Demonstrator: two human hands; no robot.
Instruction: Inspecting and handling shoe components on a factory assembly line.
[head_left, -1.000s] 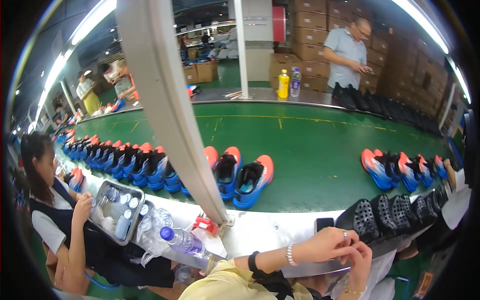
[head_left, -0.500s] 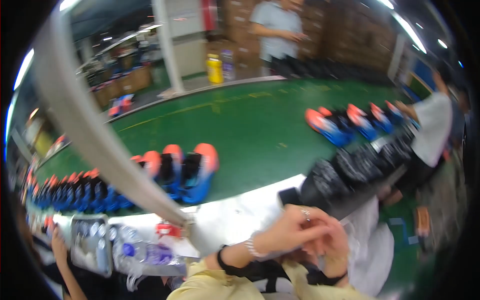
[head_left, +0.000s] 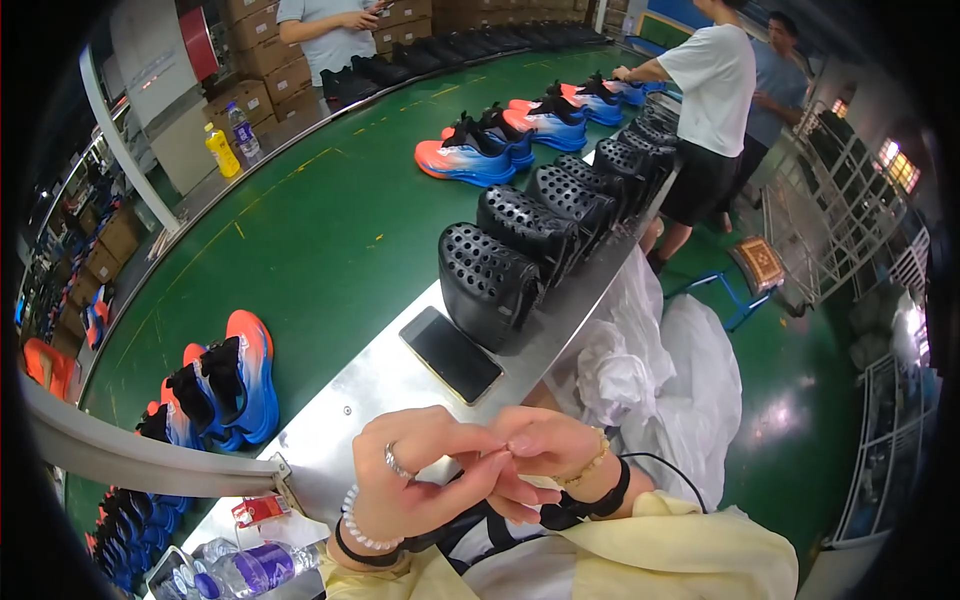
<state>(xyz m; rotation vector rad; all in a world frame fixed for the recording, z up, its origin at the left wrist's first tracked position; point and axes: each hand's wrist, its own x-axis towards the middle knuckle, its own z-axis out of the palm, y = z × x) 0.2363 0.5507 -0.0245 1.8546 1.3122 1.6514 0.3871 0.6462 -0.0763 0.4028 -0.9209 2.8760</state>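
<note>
My left hand (head_left: 412, 475), with a ring and a white bead bracelet, meets my right hand (head_left: 553, 447) in front of my body. The thumb and fingertips of both hands are pinched together at one spot. Whatever they hold, if anything, is too small or hidden to make out. Just beyond the hands a dark-screened phone (head_left: 450, 352) lies flat on the metal ledge (head_left: 345, 385). A row of black rounded shells with round holes (head_left: 490, 282) stands along the same ledge, starting beside the phone.
Orange, white and blue sneakers (head_left: 466, 155) stand on the green belt, with more sneakers (head_left: 250, 380) at left. A pale post (head_left: 150, 455) crosses the left. Bottles (head_left: 262, 570) lie lower left. White plastic bags (head_left: 690, 370) hang at right. A co-worker (head_left: 712, 85) stands far right.
The view has swung to the right and sharpened, so the phone and perforated black shells show clearly. My hands stay together, with the fingertips now visibly pinched.
</note>
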